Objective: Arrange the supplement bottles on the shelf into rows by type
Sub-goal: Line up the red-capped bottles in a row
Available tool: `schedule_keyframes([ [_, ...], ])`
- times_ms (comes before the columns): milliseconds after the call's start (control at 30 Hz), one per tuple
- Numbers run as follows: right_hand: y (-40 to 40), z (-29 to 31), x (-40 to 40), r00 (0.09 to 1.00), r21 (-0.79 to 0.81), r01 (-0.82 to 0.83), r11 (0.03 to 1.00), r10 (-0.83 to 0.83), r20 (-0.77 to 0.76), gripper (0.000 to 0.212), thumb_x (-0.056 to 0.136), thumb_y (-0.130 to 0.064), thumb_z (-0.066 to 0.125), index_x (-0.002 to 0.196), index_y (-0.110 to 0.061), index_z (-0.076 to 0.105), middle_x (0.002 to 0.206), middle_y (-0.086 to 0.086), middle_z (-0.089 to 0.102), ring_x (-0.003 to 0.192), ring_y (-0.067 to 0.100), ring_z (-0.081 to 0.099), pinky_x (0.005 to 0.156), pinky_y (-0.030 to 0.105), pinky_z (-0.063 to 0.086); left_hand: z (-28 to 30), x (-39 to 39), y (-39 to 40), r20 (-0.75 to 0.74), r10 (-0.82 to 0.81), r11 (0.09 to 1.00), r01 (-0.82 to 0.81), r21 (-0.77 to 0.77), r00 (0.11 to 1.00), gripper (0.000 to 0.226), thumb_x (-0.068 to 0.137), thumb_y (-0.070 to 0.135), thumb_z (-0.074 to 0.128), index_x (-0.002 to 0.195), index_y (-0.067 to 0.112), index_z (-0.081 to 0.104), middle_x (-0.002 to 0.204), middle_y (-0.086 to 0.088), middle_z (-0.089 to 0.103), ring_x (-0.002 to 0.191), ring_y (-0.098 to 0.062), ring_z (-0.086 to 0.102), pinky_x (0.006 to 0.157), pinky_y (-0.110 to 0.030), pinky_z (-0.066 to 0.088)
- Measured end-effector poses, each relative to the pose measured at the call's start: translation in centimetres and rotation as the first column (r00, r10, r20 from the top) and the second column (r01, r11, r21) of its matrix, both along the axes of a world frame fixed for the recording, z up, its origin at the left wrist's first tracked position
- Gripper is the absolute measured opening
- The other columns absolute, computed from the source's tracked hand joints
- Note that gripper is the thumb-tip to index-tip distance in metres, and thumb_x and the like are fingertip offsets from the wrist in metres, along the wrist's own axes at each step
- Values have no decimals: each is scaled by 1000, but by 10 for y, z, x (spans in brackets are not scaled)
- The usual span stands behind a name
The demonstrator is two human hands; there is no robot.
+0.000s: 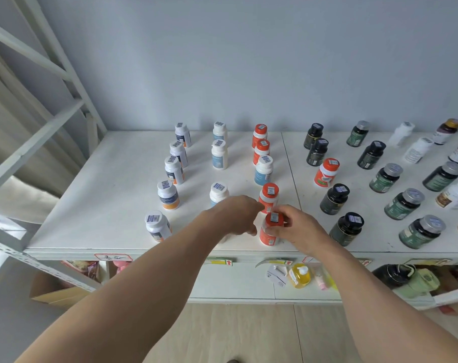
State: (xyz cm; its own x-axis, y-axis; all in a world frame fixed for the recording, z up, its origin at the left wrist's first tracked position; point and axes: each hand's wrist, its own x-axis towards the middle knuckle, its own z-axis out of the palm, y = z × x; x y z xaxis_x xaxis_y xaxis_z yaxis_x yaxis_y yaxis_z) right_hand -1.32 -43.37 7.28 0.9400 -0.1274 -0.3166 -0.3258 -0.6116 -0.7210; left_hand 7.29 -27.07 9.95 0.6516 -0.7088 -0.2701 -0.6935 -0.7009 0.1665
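Shelf (96, 205), white board, carried upright plastic supplement bottles in rough front-to-back columns. Leftmost column: five white bottles with navy-and-orange labels (167, 195), evenly spaced. Next column: three white bottles with pale blue labels (219, 155) in plain view, the nearest partly behind the left hand; a fourth of that type (263, 171) stood in the red column. Red column: four red-capped orange-label bottles in line, plus a fifth red-capped bottle (326, 172) off to the right among the dark ones.

Right hand (298, 229) gripped the nearest red-capped bottle (271, 231) at the shelf's front edge, fingers curled round its cap and shoulder; bottle upright, base on the board. Left hand (235, 216) sat just left of it, fingers curled downward; cannot tell whether its grip held anything, a pale shape showed under it.

Right section: four black-capped dark bottles (335, 199), one more further back, five silver-capped green-label bottles (403, 204), several white and brown ones at the frame edge, blurred.
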Motion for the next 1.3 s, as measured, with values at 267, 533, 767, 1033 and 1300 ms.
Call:
schedule_keyframes([
  [267,-9,32,39,983,-62,117,991,-107,151,56,88,-43,64,139,-30,44,144,-5,49,130,17,48,100,34,40,13,18,-5,-8,64,991,-65,-114,998,56,91,31,65,142,20,46,137,-3,57,122,-23,54,99,-33,44],
  [533,-17,21,74,996,-122,-82,989,76,-48,58,90,-36,64,142,-30,38,145,-3,47,132,23,46,107,40,39,17,43,-20,-27,157,987,-158,-27,987,64,91,36,64,147,22,37,141,-2,53,127,-23,50,100,-33,42],
  [767,-33,40,89,993,-51,-111,993,113,38,56,89,-45,63,140,-30,44,136,-7,55,123,18,54,102,36,43,17,57,-30,-300,249,951,-291,-107,921,64,82,40,73,139,23,50,135,2,58,122,-19,54,104,-33,42],
  [1033,-32,57,94,996,-71,-75,995,79,52,52,90,-46,60,137,-28,47,135,-5,56,119,19,56,97,36,46,26,79,-27,-616,178,896,-386,-222,767,31,79,35,77,108,35,66,112,10,70,109,-12,62,104,-33,43],
  [1300,-23,60,96,996,-77,-49,996,55,74,51,91,-47,58,136,-25,50,135,-2,57,117,19,57,94,33,47,25,90,-18,-759,148,874,-443,-200,634,41,82,26,76,122,26,65,121,3,68,117,-18,60,108,-37,42],
])
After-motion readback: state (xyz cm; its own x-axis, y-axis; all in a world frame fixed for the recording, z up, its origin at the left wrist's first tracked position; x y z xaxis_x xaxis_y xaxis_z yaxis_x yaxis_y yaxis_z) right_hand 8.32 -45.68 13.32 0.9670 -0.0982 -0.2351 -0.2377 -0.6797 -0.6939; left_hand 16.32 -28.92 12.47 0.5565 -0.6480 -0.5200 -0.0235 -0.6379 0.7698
